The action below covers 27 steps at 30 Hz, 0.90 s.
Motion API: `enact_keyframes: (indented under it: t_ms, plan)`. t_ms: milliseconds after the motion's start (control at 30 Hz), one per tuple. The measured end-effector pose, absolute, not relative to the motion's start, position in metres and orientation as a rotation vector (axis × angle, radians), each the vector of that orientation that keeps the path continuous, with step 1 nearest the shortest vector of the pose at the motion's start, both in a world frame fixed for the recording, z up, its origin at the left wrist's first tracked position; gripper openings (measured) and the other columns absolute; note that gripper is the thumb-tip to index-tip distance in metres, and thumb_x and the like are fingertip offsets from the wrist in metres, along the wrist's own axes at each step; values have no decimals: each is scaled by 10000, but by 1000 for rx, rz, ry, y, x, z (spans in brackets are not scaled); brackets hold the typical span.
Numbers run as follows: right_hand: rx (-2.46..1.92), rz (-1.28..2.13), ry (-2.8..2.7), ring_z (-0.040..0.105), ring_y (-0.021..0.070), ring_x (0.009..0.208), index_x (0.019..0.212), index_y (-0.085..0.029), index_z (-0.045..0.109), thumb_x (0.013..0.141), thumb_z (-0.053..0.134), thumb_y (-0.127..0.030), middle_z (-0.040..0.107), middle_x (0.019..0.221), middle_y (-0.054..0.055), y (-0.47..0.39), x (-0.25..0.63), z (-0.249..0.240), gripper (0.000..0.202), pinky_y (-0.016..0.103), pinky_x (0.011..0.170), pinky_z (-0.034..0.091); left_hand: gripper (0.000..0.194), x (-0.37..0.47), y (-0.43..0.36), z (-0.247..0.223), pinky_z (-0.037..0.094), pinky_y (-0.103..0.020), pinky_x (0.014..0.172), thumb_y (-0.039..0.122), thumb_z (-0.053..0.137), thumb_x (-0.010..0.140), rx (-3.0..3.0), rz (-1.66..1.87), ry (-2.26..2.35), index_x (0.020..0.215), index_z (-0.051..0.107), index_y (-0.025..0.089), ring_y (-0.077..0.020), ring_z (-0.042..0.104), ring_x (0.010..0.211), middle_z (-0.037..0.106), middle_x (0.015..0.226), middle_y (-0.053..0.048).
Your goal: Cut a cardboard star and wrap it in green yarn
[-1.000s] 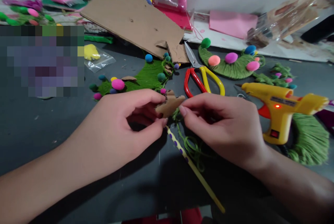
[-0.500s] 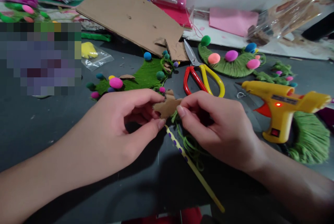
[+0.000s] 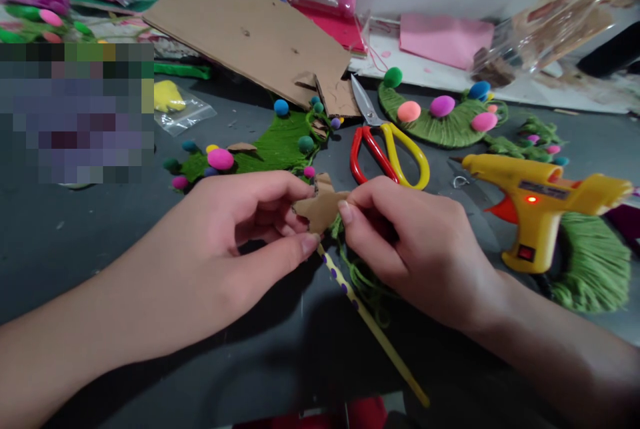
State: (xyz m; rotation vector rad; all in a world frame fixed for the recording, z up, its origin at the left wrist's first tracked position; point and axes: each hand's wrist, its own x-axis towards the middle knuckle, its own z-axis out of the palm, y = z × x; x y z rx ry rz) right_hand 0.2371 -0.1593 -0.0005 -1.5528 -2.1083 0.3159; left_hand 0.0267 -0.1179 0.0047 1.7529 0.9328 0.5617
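Note:
A small star-shaped cardboard piece (image 3: 325,205) is held between both hands, mid-view. My left hand (image 3: 235,235) grips its left side, thumb at the lower point and fingers behind. Between thumb and index finger, my right hand (image 3: 415,242) pinches its right point. Green yarn (image 3: 367,279) trails loosely beneath the cardboard and beside my right hand. A yellow stick with purple dots (image 3: 373,329) lies slanting on the dark table below. Just beyond the hands are scissors (image 3: 390,155) with red and yellow handles and a green yarn-wrapped shape (image 3: 270,149) with pompoms.
A yellow glue gun (image 3: 543,205) with a lit red light stands at right, by a green yarn ring (image 3: 597,269). Behind lie a large cardboard sheet (image 3: 240,29), a yarn-wrapped crescent (image 3: 450,125) with pompoms and a small bag (image 3: 185,112) with yellow material.
The cardboard piece has tilted slightly, showing a little more of its face. Both hands keep nearly the same hold on it. The surroundings have shifted very slightly left in view.

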Motion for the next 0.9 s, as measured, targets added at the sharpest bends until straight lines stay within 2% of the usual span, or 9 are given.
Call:
enact_keyframes:
  t_ms: [133, 267, 467, 900]
  plan:
    - [-1557, 469, -2013, 418, 89, 475, 731, -209, 607, 975, 603, -341, 529, 548, -43, -157, 242, -1, 277, 232, 471, 330, 205, 27, -115, 5, 579, -105, 639, 248, 716, 893, 1662, 561, 967, 1094, 758, 262, -88, 725, 742, 766, 877, 41]
    - [-1549, 610, -1850, 457, 99, 505, 751, -208, 629, 1009, 568, -416, 534, 574, -29, -157, 244, 1, 337, 235, 456, 347, 227, 26, -114, 5, 550, -77, 593, 266, 733, 888, 1633, 593, 1002, 1114, 763, 270, -65, 688, 681, 765, 841, 38]
    - [-1484, 766, -1828, 466, 89, 484, 819, -212, 692, 985, 621, -365, 592, 607, -34, -157, 238, 3, 236, 229, 428, 339, 246, 26, -113, 7, 574, -97, 607, 277, 729, 883, 1613, 595, 980, 1127, 757, 274, -81, 711, 700, 780, 880, 44]
    - [-1550, 753, -1838, 440, 82, 492, 805, -206, 699, 994, 595, -393, 563, 586, -41, -159, 238, 2, 286, 229, 446, 327, 265, 27, -116, 4, 604, -131, 645, 326, 795, 848, 1480, 566, 971, 1112, 774, 335, -108, 748, 733, 798, 867, 57]
